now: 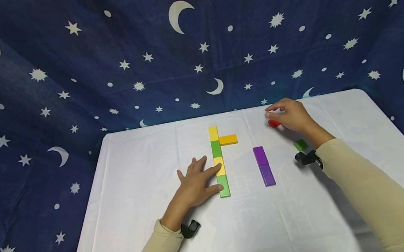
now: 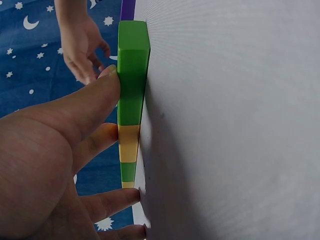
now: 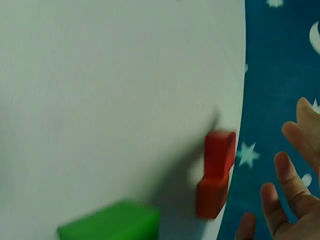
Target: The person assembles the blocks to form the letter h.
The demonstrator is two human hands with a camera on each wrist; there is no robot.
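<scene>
Yellow and green blocks lie end to end in a column: a yellow block, a green block, a second yellow block and a light green block. My left hand spreads over its left side, index finger touching the lower yellow block, thumb on the light green one. An orange-yellow block juts right from near the column's top. My right hand hovers above a red block, fingers apart and holding nothing. Against the red block sits an orange-red block, hidden in the head view.
Two purple blocks form a short line right of the column. A loose green block lies under the right wrist. The white-covered table ends at a dark blue cloth with moons and stars.
</scene>
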